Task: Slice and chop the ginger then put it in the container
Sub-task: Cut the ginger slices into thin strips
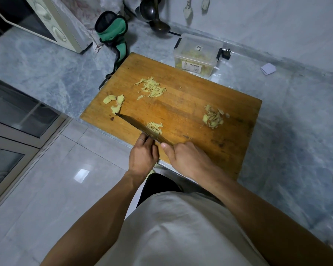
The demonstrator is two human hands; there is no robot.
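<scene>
Head: ginger strips (155, 127) just beyond hands (142, 156)

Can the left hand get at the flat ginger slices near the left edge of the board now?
Probably yes: the left hand touches the knife, and the ginger slices lie bare beyond it, blocked only by the blade.

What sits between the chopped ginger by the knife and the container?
Only the other strip pile lies roughly on the line from the chopped ginger to the container; the rest is bare cutting board. Container's lid state unclear.

Four ginger piles (152, 87), one knife (142, 129)
</scene>
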